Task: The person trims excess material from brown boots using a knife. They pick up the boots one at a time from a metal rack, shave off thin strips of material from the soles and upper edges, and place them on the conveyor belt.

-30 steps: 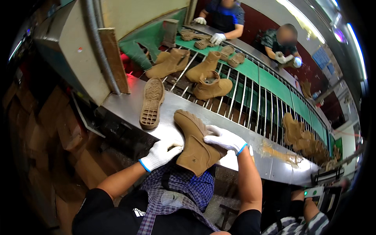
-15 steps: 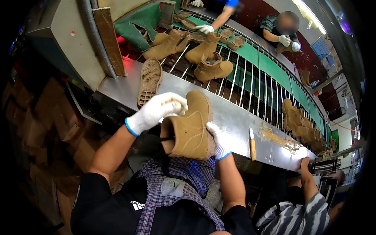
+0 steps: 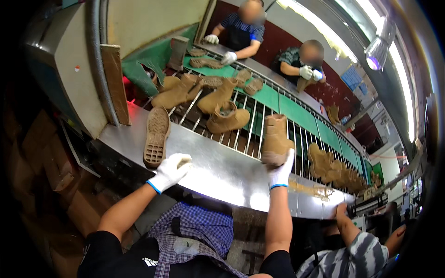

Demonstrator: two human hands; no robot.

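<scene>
- While the right hand [image 3: 281, 172], in a white glove with a blue cuff, closes its grip around the lower end of a tan boot [image 3: 275, 140], the boot stands upright over the far edge of the steel table [image 3: 218, 169], just at the rails of the conveyor [image 3: 259, 125].
- Left hand [image 3: 170, 171], gloved the same way, is loosely curled and holds nothing; it hovers over the near table edge, just beside a boot sole [image 3: 156, 136] lying tread-up.
- Step in hand, as I judge it: the boot is being passed between table and conveyor rack. The next move calls for a steady hold low on the boot and a clear gap among the rails.
- More tan boots [image 3: 218, 104] lie on their sides on the rails and green belt beyond, well apart from the held one.
- Across the line, two other people's gloved hands [image 3: 228, 57] handle boots.
- A pale machine housing [image 3: 69, 69] at left bears a small round red sticker; a blue rectangular sign [image 3: 351, 76] hangs on the far wall, too small to make out.
- Brown cartons [image 3: 32, 153] seem stacked in the dim space at lower left, though it is too dark to be sure.
</scene>
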